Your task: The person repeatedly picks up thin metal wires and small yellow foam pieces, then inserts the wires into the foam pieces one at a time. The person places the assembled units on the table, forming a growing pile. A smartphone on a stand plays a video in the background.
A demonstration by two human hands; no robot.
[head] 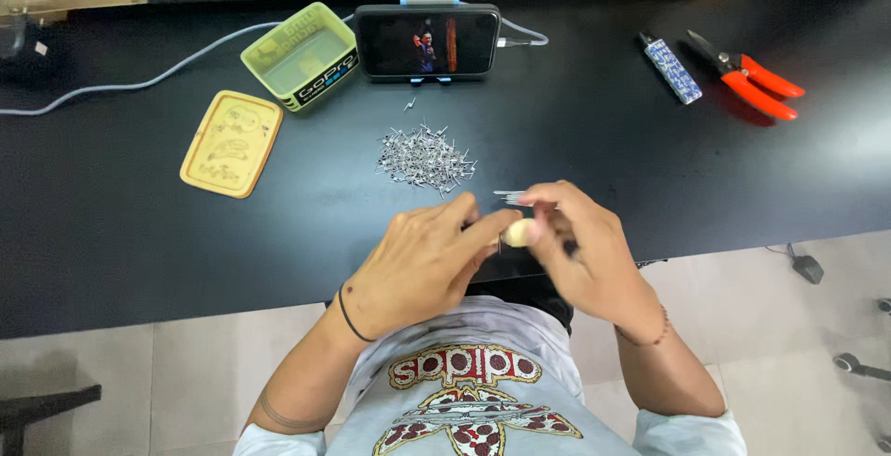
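Head view: both hands meet at a small pale piece over the near table edge.

I see my left hand (422,266) pinching the cream-coloured bead-like piece (518,231) at frame centre; my right hand (580,252) pinches a thin metal pin (510,198) beside it. The piece looks light, hard, easily dropped; best gripped at its sides. The pile of pins (425,159) lies just above on the black table (139,224).
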